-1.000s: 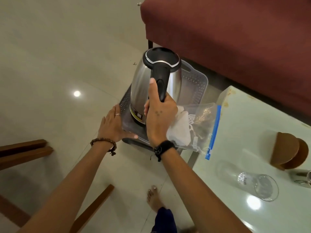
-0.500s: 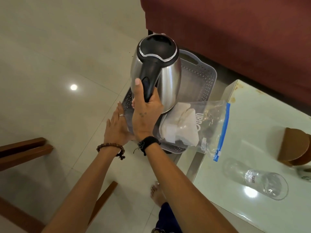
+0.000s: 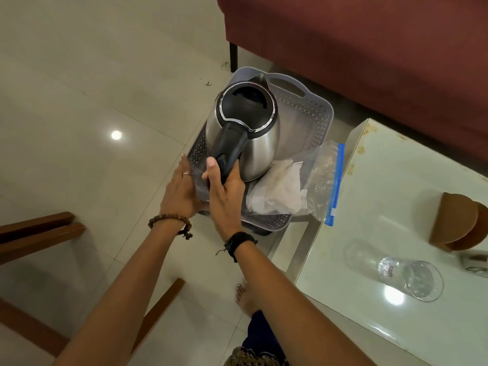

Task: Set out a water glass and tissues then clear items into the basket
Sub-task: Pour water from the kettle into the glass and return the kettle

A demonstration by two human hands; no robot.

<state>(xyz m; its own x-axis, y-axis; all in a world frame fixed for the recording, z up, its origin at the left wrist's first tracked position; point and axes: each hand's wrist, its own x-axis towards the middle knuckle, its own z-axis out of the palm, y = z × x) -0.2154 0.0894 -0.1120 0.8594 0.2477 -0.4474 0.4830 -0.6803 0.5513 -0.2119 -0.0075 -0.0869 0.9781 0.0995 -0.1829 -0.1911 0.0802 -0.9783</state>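
Now the right hand (image 3: 224, 188) is wrapped tight round the handle of the kettle (image 3: 248, 138), tilted over the basket (image 3: 311, 112); the left hand (image 3: 179, 191) lies flat, fingers extended, against the basket's near-left rim, holding nothing.

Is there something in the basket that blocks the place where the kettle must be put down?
Partly. A clear zip bag with white tissues lies across the near right part of the basket, against the kettle held by the right hand. The far part of the basket looks free. The left hand steadies the rim.
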